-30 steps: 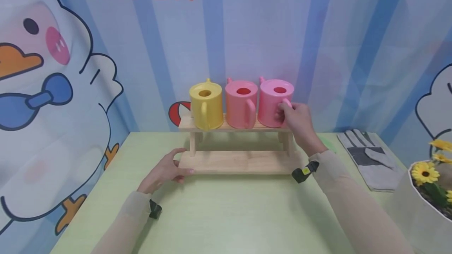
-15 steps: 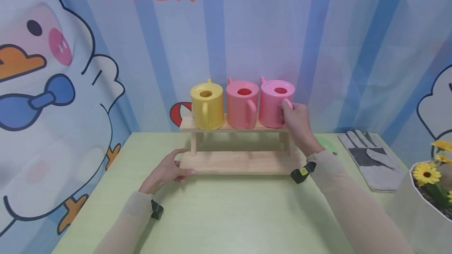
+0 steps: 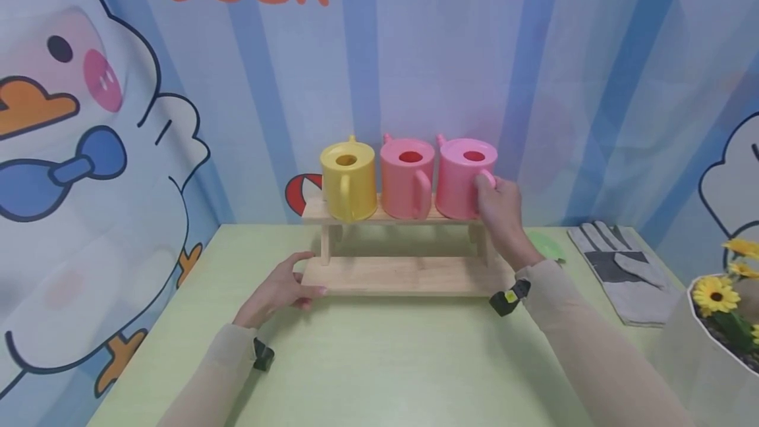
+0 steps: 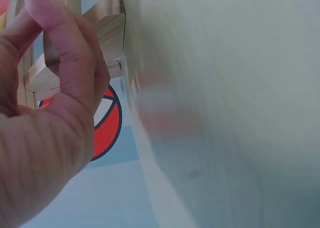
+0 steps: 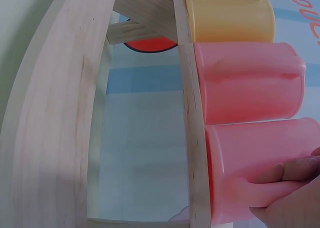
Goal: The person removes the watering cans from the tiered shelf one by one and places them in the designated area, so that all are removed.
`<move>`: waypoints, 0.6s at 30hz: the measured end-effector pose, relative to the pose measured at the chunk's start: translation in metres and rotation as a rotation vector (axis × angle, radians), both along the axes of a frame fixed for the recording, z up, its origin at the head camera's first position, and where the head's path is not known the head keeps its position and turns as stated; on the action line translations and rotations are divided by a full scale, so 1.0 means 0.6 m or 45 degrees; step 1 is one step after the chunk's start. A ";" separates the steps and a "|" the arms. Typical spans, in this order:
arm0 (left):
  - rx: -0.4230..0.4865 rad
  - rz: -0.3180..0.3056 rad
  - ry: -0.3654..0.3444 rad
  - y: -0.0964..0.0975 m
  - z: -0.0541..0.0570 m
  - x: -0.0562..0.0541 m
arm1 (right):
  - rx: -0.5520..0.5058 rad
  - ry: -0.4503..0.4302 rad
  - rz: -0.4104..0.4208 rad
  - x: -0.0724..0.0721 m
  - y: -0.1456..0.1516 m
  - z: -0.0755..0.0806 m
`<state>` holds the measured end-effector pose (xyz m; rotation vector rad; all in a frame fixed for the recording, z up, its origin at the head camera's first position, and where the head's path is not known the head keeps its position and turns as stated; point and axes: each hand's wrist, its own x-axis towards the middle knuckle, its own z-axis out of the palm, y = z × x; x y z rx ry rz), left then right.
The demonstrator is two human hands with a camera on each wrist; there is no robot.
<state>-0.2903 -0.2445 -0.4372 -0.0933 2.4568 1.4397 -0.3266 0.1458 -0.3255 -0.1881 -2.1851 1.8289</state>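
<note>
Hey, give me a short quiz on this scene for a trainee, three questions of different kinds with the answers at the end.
1. Multiple choice: whose handle is the right hand gripping?
A) the yellow watering can
B) the middle watering can
C) the right-end watering can

2. True or false: the left hand is touching the upper shelf of the wooden stand.

3. Fill in the blank: the left-end watering can is ____ in color.

Key:
1. C. The right hand's fingers are around that can's handle.
2. False. The left hand grips the left end of the lower shelf.
3. Yellow.
</note>
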 end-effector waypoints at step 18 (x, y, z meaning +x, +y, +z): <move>0.022 -0.023 -0.012 -0.002 0.002 -0.001 | 0.008 0.055 0.046 0.049 0.010 0.004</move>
